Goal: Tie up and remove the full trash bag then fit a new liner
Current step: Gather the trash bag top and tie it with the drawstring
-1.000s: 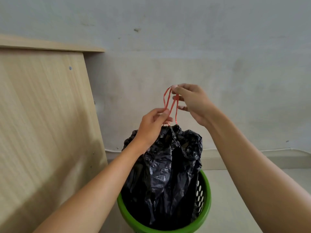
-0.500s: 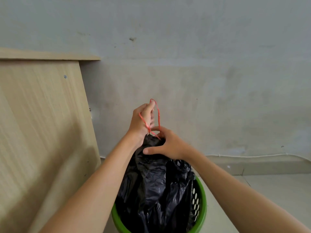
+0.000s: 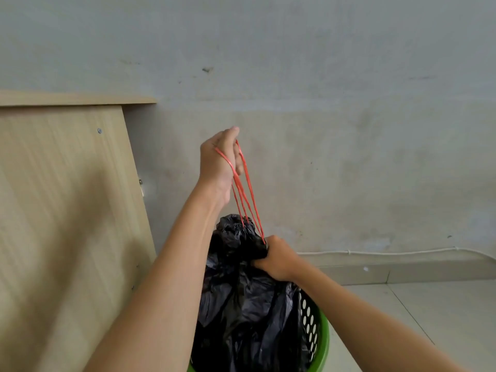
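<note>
1. The left hand (image 3: pixel 218 162) is raised above the bin with the red drawstring (image 3: pixel 245 194) looped over it, its fingers curled to hold the loops taut. The strands run down to the gathered neck of the black trash bag (image 3: pixel 241 291).
2. The right hand (image 3: pixel 277 260) grips the bag's neck just below the pucker, its fingers closed round the bunched plastic.
3. The bag sits inside the green perforated bin (image 3: pixel 320 336) on the floor, beside a wooden panel (image 3: pixel 67 210) and close to the wall.
4. To do this well, I'd say pull the string straight up while the lower hand pushes down, so the mouth cinches evenly. Then knot the loops close to the pucker before lifting.
5. Keep the strands together; one slipping off the hand would loosen the closure.
6. Hard to tell: whether any knot exists yet, how full the bag is, and the bin's base, which is cut off below. No new liner is in sight.
</note>
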